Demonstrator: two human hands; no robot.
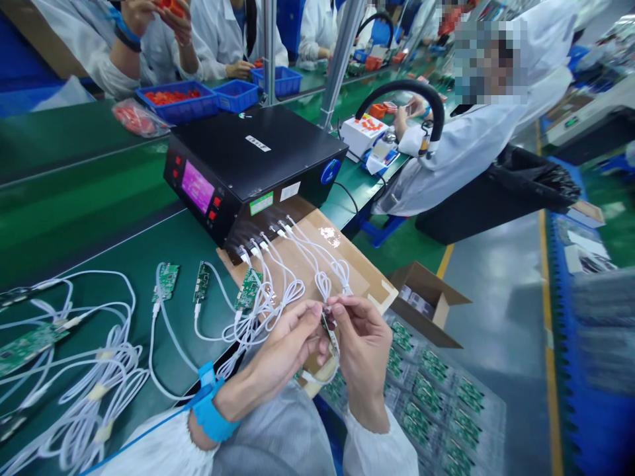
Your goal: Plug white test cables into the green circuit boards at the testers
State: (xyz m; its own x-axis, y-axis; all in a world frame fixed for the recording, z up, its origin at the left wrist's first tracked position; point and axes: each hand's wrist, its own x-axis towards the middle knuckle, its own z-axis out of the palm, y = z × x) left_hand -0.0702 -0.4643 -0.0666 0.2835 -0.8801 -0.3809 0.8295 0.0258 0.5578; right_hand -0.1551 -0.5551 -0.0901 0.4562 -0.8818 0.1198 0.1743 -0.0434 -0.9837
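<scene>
My left hand [292, 334] and my right hand [363, 337] meet above the tan board, both with fingers closed. Between their fingertips is a small circuit board [326, 321], seen nearly edge-on and partly covered. A white cable [327, 381] loops below it close to my right fingers; its plug is hidden. Just beyond my hands, several white cables [290, 291] run to the front sockets of a black tester box [258, 152] with a lit pink screen. Left of them lie a green circuit board [249, 288], another board [201, 283] and a third [169, 281], with white cables among them.
Tangled cables [106, 370] cover the left of the green table. Clear trays [431, 390] of circuit boards stand low at my right, near an open carton [429, 301]. A co-worker [476, 132] sits beyond the box by a black bin [476, 198]. Blue baskets [237, 96] stand behind.
</scene>
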